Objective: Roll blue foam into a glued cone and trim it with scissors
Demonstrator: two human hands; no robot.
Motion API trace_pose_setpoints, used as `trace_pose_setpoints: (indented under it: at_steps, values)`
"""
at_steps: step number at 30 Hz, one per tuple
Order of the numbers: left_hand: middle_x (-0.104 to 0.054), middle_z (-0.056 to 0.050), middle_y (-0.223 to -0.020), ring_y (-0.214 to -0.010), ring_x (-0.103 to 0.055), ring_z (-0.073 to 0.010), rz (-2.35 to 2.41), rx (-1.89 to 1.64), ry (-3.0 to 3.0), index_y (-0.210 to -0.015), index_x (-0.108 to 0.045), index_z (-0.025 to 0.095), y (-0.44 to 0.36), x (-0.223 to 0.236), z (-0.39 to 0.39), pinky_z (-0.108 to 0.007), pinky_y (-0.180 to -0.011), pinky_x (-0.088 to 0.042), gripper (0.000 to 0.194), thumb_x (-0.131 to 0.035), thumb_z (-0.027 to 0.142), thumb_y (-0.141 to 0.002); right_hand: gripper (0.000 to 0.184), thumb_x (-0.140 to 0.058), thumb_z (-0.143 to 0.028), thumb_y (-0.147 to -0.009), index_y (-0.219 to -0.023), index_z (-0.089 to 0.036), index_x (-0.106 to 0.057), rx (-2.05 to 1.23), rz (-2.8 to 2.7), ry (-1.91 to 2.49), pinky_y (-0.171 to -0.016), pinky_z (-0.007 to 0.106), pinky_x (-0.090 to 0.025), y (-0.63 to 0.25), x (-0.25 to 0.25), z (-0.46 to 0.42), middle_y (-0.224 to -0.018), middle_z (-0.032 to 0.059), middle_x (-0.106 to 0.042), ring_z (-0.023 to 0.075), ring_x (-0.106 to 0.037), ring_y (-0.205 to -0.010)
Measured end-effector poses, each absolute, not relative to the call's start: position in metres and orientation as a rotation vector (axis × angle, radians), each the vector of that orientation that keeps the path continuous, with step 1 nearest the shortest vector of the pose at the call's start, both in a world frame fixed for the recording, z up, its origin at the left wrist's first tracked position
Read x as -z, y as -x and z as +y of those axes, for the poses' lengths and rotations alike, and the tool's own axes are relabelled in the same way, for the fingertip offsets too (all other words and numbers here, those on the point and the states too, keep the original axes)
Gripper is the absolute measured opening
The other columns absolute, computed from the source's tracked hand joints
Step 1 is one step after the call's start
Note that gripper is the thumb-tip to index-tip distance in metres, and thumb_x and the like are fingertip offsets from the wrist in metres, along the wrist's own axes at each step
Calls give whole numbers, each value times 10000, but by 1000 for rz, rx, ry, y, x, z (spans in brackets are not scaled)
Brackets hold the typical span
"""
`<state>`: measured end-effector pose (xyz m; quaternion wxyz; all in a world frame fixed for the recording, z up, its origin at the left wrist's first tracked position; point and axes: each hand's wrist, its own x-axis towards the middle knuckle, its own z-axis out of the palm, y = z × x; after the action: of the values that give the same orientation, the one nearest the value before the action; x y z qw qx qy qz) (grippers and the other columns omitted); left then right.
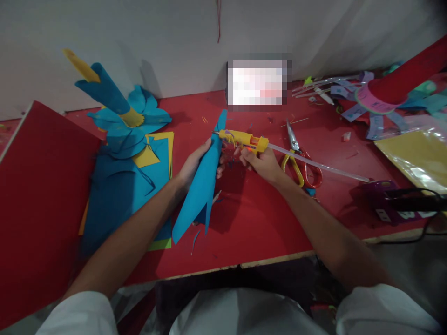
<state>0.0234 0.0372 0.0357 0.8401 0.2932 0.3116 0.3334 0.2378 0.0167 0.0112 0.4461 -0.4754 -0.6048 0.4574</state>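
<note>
- Now left fingers (pixel 204 149) are grasping the blue roll (pixel 205 174).
- Right fingers (pixel 252 159) are gripping a glue gun (pixel 240 138), nozzle (pixel 216 133) over the roll.
- Seemingly gluing, next requiring pressing.

1. Table (pixel 258 242): red top, pale worn front edge.
2. Sheets (pixel 120 186): stacked at left, blue uppermost, yellow and green edges showing.
3. Flower (pixel 155 116): blue, back left, overlapping the sheets.
4. Scissors (pixel 294 142): right of centre, blades pointing back.
5. Scraps (pixel 196 241): scattered about.
6. Purple box (pixel 373 197): front right.
7. Yellow pack (pixel 415 156): behind the box, in clear wrap.
</note>
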Motion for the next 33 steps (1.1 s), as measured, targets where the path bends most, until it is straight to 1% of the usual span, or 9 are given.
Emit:
trace_pose_setpoints:
  at_steps: [2, 5, 9, 15, 19, 22, 25, 29, 33]
  values:
    - [-644, -33, -727, -528, -628, -150, 650, -716, -616, -1001, -652, 159, -23, -36, 38, -240, -464, -531, 390, -613, 547, -1014, 699, -571, -918, -832, -720, -228, -577, -1115, -1497, 1185, -506, 292, -350, -238, -11, 17, -576, -38, -487, 105, -418, -497]
    - [-640, -30, -725, -531, -634, -156, 654, -719, -590, -1045, -654, 162, -23, -38, 38, -244, -460, -528, 378, -597, 535, -1025, 703, -566, -913, -839, -686, -228, -546, -1074, -1493, 1213, -513, 300, -341, -238, -8, 18, -575, -32, -484, 105, -425, -492]
    - [-639, -32, -723, -521, -631, -162, 657, -712, -528, -1100, -658, 159, -23, -40, 39, -252, -453, -522, 400, -590, 546, -1026, 703, -558, -924, -831, -706, -232, -548, -1034, -1493, 1265, -524, 300, -349, -239, -4, 19, -586, -32, -492, 111, -426, -505]
    - [-627, -39, -702, -505, -620, -163, 686, -685, -512, -981, -651, 156, -24, -42, 38, -260, -442, -522, 406, -578, 552, -1035, 677, -537, -903, -865, -688, -251, -497, -990, -1510, 1278, -541, 313, -356, -242, -3, 20, -561, -39, -456, 127, -417, -512]
    - [-624, -44, -710, -508, -622, -164, 661, -696, -519, -967, -651, 154, -23, -41, 38, -263, -445, -524, 414, -532, 539, -1060, 670, -555, -882, -875, -680, -243, -499, -1006, -1503, 1258, -536, 305, -348, -242, -5, 19, -570, -36, -463, 117, -423, -511]
    - [-621, -39, -710, -502, -615, -163, 638, -709, -526, -1009, -660, 158, -22, -40, 41, -263, -443, -521, 413, -499, 534, -1072, 684, -576, -904, -837, -716, -232, -558, -1029, -1473, 1247, -514, 295, -338, -241, -6, 18, -585, -39, -475, 109, -425, -506]
    - [-619, -30, -706, -494, -613, -164, 623, -713, -510, -1102, -670, 171, -22, -38, 43, -260, -438, -515, 410, -518, 550, -1059, 698, -592, -920, -806, -745, -225, -596, -1052, -1462, 1242, -500, 289, -335, -240, -8, 18, -578, -43, -474, 107, -424, -500]
    - [-630, -35, -706, -495, -619, -171, 598, -717, -490, -1170, -664, 167, -21, -36, 45, -259, -437, -515, 426, -497, 545, -1062, 701, -604, -920, -798, -742, -221, -592, -1073, -1451, 1241, -487, 285, -331, -240, -8, 18, -562, -47, -465, 100, -416, -485]
    - [-629, -35, -708, -503, -625, -171, 608, -720, -515, -1176, -658, 171, -20, -34, 45, -256, -443, -515, 431, -477, 548, -1071, 700, -625, -920, -782, -740, -223, -582, -1078, -1432, 1236, -480, 279, -325, -240, -8, 17, -547, -55, -463, 95, -411, -477]
